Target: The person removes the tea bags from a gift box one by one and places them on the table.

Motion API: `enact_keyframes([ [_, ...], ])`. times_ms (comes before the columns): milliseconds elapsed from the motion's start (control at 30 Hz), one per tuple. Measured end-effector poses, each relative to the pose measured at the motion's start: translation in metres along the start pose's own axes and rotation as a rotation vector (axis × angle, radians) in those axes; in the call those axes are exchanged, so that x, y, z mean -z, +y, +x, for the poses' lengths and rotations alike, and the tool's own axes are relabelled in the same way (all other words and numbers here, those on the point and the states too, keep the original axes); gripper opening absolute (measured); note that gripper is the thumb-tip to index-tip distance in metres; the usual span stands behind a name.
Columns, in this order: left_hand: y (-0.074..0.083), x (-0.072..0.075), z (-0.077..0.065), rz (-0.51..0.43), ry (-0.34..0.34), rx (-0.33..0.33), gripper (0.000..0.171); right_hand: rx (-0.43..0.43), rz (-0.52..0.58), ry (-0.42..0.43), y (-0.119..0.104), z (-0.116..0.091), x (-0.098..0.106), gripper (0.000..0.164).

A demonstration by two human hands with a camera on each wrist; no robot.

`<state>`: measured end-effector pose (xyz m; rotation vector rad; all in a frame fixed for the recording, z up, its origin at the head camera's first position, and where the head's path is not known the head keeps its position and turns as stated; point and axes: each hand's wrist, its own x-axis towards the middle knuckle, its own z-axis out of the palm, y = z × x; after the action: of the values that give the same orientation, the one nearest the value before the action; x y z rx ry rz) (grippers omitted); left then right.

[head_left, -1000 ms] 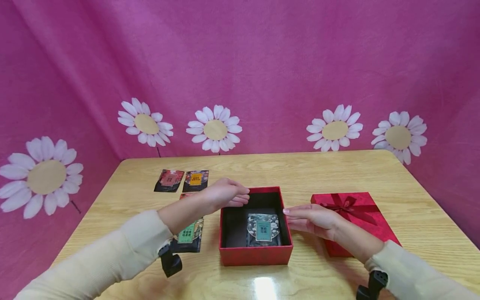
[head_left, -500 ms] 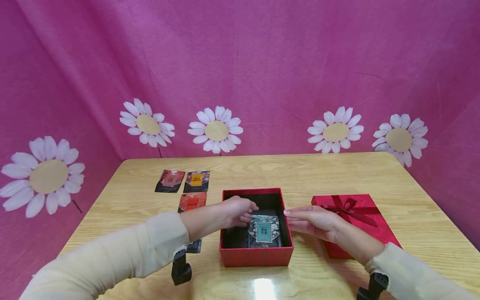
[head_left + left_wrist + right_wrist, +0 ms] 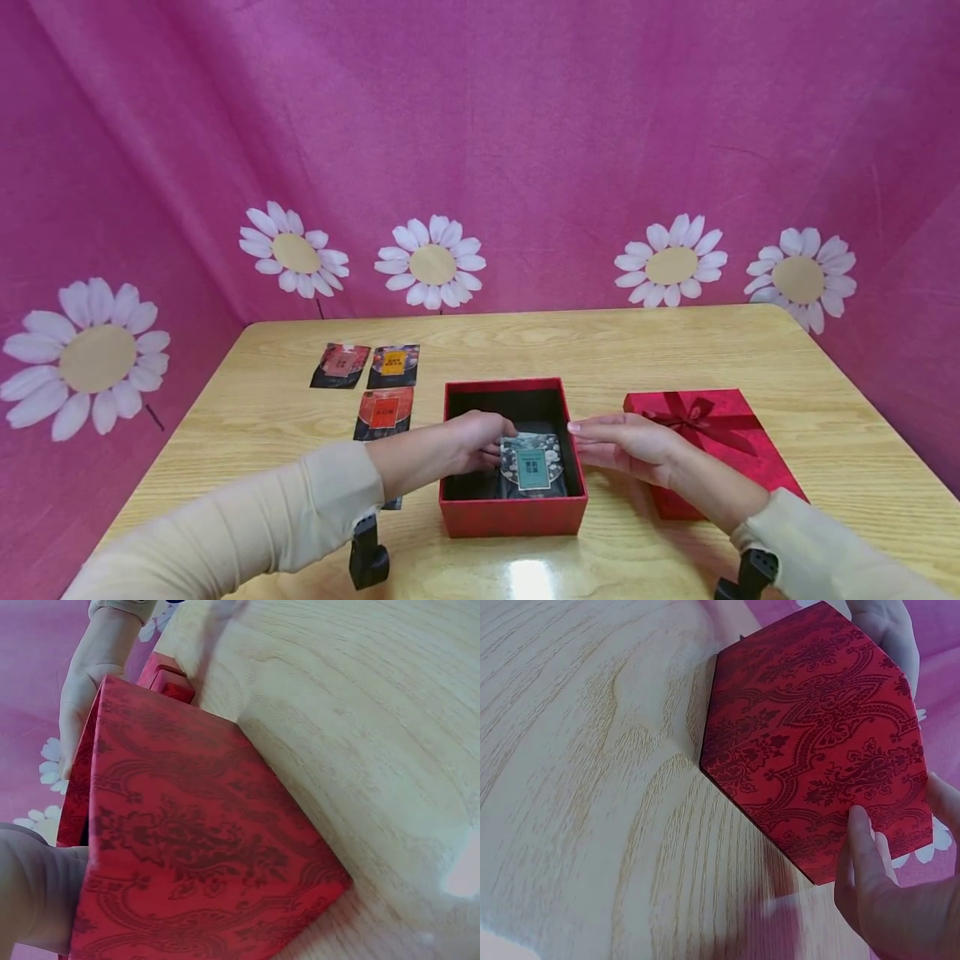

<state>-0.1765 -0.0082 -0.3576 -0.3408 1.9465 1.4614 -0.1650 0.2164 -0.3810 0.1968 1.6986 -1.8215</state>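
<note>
A red patterned box with a black inside stands uncovered mid-table. In it lies a dark flat packet with a teal label and pale flower print, toward the right wall. My left hand reaches over the left wall into the box, fingertips right at the packet's left edge. The left wrist view shows mostly the box's near wall, which hides those fingers. At the right wall, my right hand has its thumb by the rim. Its extended fingers touch the outer side in the right wrist view.
The red lid with a dark ribbon bow sits at the right, behind my right forearm. At the left lie a pink-labelled packet, an orange-labelled packet and a red-labelled packet. My left forearm mostly covers another packet.
My left hand has gone from above the box's left wall down into it, beside the packet. The teal-labelled packet has slid slightly right. My right hand has stayed at the right wall.
</note>
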Motion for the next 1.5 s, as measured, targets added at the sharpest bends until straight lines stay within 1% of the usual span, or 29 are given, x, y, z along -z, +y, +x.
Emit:
enact_keyframes([
  [367,0.0,0.002,0.001,-0.045,0.008,0.006,0.031,0.01,0.002,-0.013,0.001,0.0,0.002,0.071],
  [633,0.003,0.002,-0.001,-0.041,-0.007,0.011,0.038,0.011,0.011,-0.022,0.003,0.0,0.002,0.07],
  [800,0.001,-0.003,0.002,-0.021,-0.019,-0.004,0.032,0.019,-0.001,-0.033,0.003,0.0,0.002,0.07],
  [967,-0.004,-0.012,0.003,0.009,-0.072,-0.012,0.027,0.024,0.0,-0.059,0.003,0.0,0.003,0.067],
  [1100,-0.002,-0.016,0.001,0.017,-0.089,-0.016,0.024,0.027,0.004,-0.066,0.002,0.001,0.003,0.068],
  [1333,0.01,-0.011,-0.004,0.017,-0.102,-0.039,0.024,0.02,0.008,-0.061,0.002,0.001,0.003,0.068],
  [1433,0.013,-0.008,-0.005,0.013,-0.115,-0.055,0.025,0.013,0.013,-0.062,0.001,0.002,0.003,0.066],
  [1500,0.013,-0.005,-0.005,0.027,-0.12,-0.068,0.025,0.012,0.015,-0.062,0.001,0.002,0.002,0.065],
])
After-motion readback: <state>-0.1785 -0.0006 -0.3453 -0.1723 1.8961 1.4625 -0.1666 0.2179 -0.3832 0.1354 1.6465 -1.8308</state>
